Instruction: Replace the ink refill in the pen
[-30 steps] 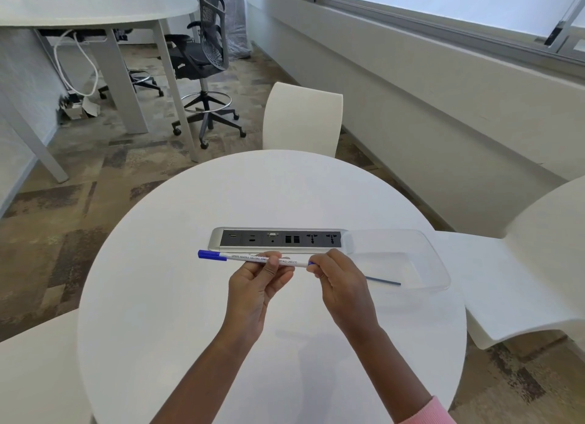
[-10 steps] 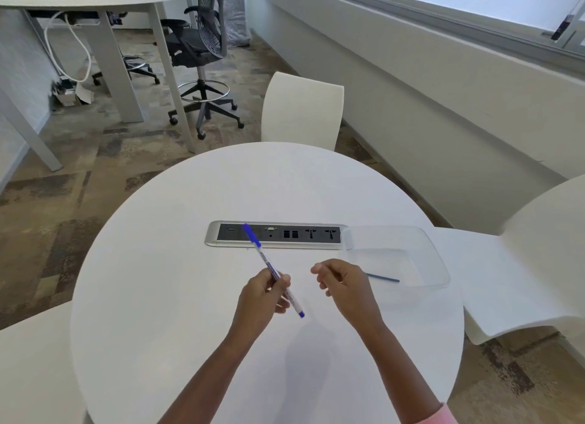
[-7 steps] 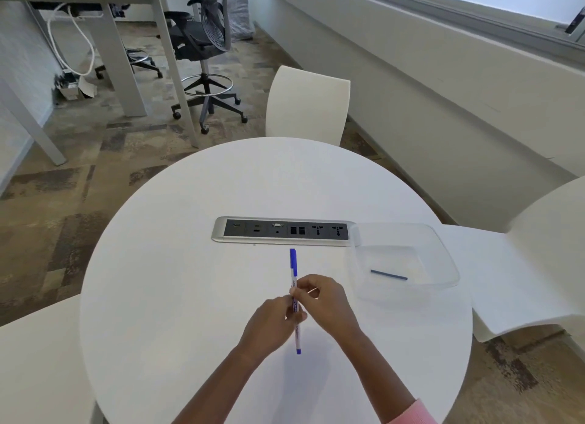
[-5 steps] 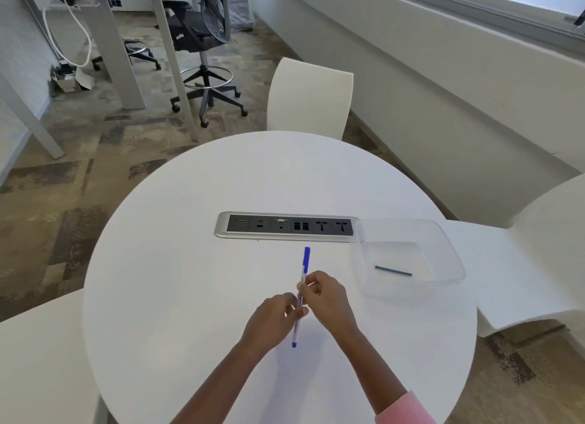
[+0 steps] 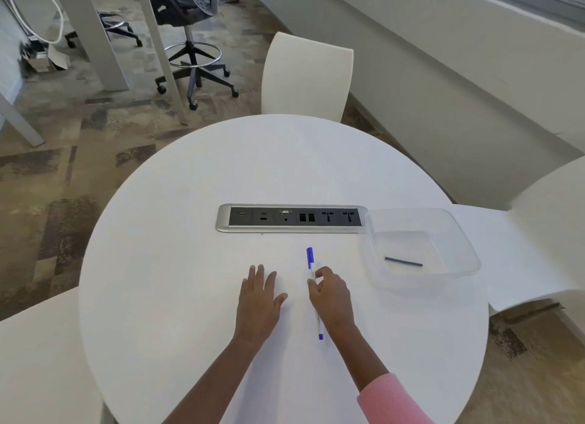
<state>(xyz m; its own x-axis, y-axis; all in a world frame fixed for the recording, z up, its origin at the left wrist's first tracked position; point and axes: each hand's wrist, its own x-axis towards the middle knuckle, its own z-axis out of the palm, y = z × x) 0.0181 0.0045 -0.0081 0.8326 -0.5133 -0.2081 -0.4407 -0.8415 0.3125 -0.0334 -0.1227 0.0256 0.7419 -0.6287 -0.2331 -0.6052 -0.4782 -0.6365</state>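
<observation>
A pen (image 5: 310, 259) with a clear barrel and blue cap lies lengthwise on the round white table (image 5: 177, 265), cap end pointing away from me. My right hand (image 5: 330, 297) rests over its middle, thumb and fingertips pinched on the barrel. My left hand (image 5: 259, 300) lies flat on the table to the left of the pen, fingers spread, holding nothing. A dark blue ink refill (image 5: 403, 261) lies alone inside a clear plastic tray (image 5: 411, 213) at the right of the table.
A silver and black socket panel (image 5: 291, 218) is set into the table's middle, touching the tray's left edge. White chairs stand behind the table (image 5: 307, 78), at its right (image 5: 538, 227) and at the near left (image 5: 31, 360).
Both hands held the pen just above the table. Now the pen lies on the table, my left hand has let go and moved left, laid flat, and my right hand still touches the barrel.
</observation>
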